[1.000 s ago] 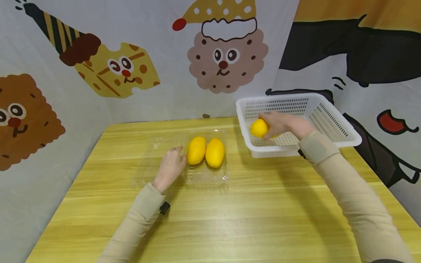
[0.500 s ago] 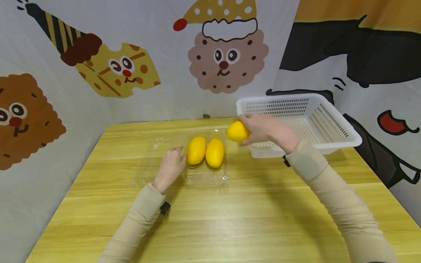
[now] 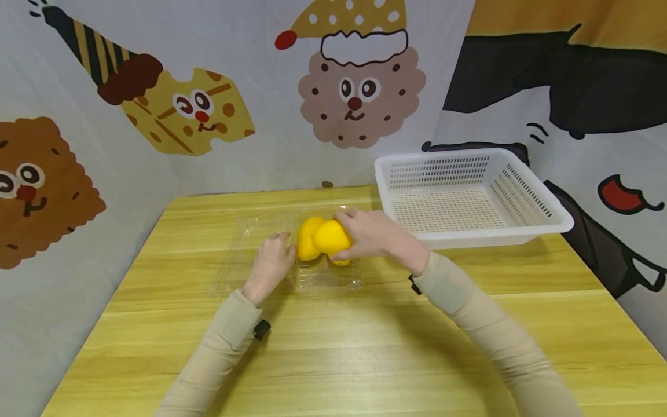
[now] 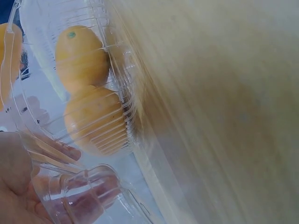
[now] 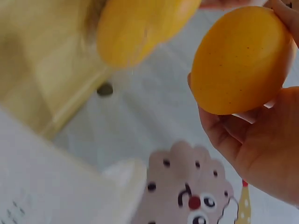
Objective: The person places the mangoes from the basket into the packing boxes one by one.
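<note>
A clear plastic clamshell box [image 3: 327, 281] lies opened out on the table, its lid to the left. My left hand [image 3: 272, 260] grips it near the fold; in the left wrist view its fingers [image 4: 100, 189] show through the plastic. Two yellow oval fruits sit side by side in the base, a left fruit [image 3: 306, 248] and a right fruit [image 3: 341, 263] partly hidden. Above them my right hand [image 3: 367, 233] holds a third yellow oval fruit [image 3: 330, 236], with thumb and fingers curled round it in the right wrist view. Whether it touches those below, I cannot tell.
To the right stands a white perforated basket [image 3: 469, 238] with nothing in it. The wooden table [image 3: 333, 359] ends at the back against a cloth [image 3: 250, 168] printed with cartoon food faces.
My right hand has lifted the third fruit out of the white basket and carried it left, over the two fruits in the clamshell box. The left hand has stayed where it was.
</note>
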Available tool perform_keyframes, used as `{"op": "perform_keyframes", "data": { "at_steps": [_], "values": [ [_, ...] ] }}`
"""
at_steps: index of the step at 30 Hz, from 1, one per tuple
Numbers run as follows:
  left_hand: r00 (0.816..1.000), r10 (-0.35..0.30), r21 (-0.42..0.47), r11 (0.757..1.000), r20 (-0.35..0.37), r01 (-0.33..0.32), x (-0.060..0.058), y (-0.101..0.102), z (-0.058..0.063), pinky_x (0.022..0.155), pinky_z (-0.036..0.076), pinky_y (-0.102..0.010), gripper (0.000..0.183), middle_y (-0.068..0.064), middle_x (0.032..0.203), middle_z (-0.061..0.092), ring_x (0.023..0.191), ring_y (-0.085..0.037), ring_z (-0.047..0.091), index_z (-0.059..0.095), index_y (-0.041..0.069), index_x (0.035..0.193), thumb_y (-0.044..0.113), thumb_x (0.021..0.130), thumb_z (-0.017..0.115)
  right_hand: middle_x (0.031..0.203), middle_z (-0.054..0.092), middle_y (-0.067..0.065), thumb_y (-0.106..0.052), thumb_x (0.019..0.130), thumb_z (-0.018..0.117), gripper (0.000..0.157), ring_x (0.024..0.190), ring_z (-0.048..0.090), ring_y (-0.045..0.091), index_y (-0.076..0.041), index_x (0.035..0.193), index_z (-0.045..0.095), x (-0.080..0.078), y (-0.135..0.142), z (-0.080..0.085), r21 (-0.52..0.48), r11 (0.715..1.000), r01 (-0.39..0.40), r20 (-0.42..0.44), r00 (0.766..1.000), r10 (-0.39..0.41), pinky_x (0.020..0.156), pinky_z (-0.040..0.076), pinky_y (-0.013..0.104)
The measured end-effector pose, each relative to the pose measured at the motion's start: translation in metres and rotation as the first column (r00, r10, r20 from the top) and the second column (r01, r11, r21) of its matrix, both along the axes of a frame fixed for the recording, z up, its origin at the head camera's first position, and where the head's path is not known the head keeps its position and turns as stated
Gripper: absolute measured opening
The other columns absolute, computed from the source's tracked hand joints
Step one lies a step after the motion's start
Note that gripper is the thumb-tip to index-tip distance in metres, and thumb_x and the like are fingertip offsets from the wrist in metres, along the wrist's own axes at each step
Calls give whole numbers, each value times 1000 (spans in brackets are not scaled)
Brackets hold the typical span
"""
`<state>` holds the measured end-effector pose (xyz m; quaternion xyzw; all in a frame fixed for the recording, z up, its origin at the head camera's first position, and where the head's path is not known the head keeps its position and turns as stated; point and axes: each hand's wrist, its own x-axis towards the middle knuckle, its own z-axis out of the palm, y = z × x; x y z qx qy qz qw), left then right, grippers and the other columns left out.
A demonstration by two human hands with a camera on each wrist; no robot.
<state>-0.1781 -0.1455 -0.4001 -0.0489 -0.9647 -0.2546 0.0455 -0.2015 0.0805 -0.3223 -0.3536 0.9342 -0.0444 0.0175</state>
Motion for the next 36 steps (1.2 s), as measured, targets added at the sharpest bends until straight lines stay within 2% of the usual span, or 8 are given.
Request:
{"op": "perform_keyframes", "data": {
  "at_steps": [5,11,16,21,25,31,36],
  "values": [
    [1000,-5,5,1000,-15,5,-1,0,-1,34,36,-18,39,-32,113,61,42,-9,40,53,-9,127,10,93,54,106,66,12,-63,75,67,83,86,64,22,-5,131,47,9,-17,-18,4,1000,-10,3,1000,10,64,55,32],
    [999,-13,-2,1000,-30,13,-2,0,-2,35,35,-17,38,-30,108,63,43,-9,39,54,-10,125,10,94,55,104,65,13,-65,75,65,85,87,63,21,-4,131,48,16,-28,-36,30,999,-21,39,999,20,65,56,33],
    [998,-14,-23,1000,-61,12,-2,0,-2,38,36,-18,37,-30,106,65,46,-12,43,55,-11,123,10,93,57,99,64,11,-64,77,64,82,83,61,18,-2,129,49,18,-33,-47,8,999,-36,68,997,35,67,55,29],
    [997,-18,-35,999,-79,16,-3,-1,-3,39,38,-19,37,-31,105,65,49,-15,47,56,-11,122,10,92,57,116,62,14,-61,83,61,73,97,63,23,-5,129,48,20,-36,-55,-4,999,-34,137,990,35,80,56,36],
    [996,-19,-35,999,-90,16,-3,-1,-3,40,41,-21,36,-31,106,65,51,-17,49,57,-11,120,10,91,58,126,58,15,-57,88,56,63,108,61,26,-7,126,50,21,-36,-60,1,998,-58,140,989,58,90,55,39],
    [995,-14,-32,999,-95,11,-3,-1,-3,45,47,-26,35,-31,106,65,56,-20,53,58,-11,120,10,91,58,124,58,13,-52,90,55,58,108,60,23,-7,126,52,20,-33,-64,-62,996,-60,143,987,69,89,55,37],
    [997,-16,-7,1000,-80,15,-3,-2,-4,43,43,-22,37,-32,110,64,52,-17,49,57,-11,121,10,92,57,118,60,10,-41,93,57,47,105,57,22,-5,123,56,16,-26,-67,-172,985,-25,111,993,44,88,53,34]
  ]
}}
